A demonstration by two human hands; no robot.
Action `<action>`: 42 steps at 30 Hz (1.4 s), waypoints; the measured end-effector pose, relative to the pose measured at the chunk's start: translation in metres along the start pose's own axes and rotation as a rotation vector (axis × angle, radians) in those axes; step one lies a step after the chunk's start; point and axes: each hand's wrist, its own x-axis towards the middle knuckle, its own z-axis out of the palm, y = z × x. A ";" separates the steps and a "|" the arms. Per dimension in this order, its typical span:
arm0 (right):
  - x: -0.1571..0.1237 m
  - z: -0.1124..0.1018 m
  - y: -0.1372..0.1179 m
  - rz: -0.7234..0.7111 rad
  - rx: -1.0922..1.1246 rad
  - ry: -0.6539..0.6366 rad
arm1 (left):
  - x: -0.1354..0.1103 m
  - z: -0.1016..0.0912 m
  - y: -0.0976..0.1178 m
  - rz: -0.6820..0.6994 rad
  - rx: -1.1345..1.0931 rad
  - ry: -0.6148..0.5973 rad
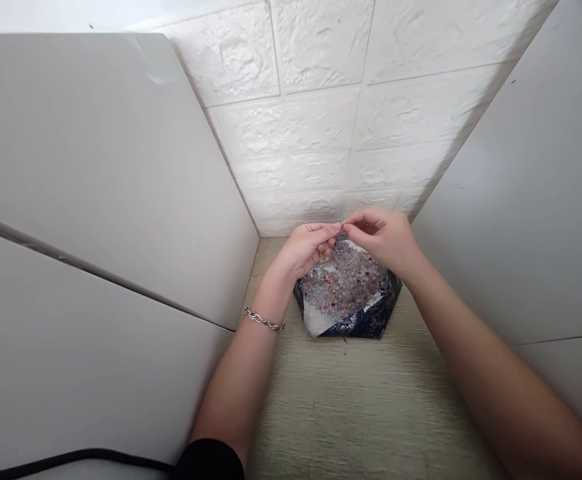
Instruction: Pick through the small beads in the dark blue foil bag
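Observation:
Many small beads (pixel 343 280), mostly clear and pale pink with some red and yellow ones, lie heaped in a shallow dark blue patterned tray (pixel 358 325) with a whitish lining. Above its far edge, my left hand (pixel 312 245) pinches with thumb and forefinger, its other fingers curled. My right hand (pixel 383 237) meets it there, thumb and forefinger also pinched. The fingertips of both hands almost touch; whatever is between them is too small to make out. The hands hide the far part of the tray. A silver chain bracelet (pixel 265 321) circles my left wrist.
The tray rests on a wood-grain surface (pixel 341 407). White brick-patterned wall panels (pixel 315 120) rise behind it. Pale grey panels stand close on the left (pixel 95 167) and right (pixel 531 220). A black cable (pixel 81 455) runs along the lower left.

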 end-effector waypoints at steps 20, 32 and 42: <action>0.001 0.001 0.006 0.342 0.794 -0.102 | -0.012 0.005 0.013 0.007 0.096 -0.123; 0.000 -0.002 0.006 0.383 0.799 -0.139 | -0.014 0.007 0.014 -0.009 0.127 -0.127; 0.000 -0.006 0.008 0.337 0.674 -0.197 | -0.012 0.007 0.011 -0.008 0.122 -0.120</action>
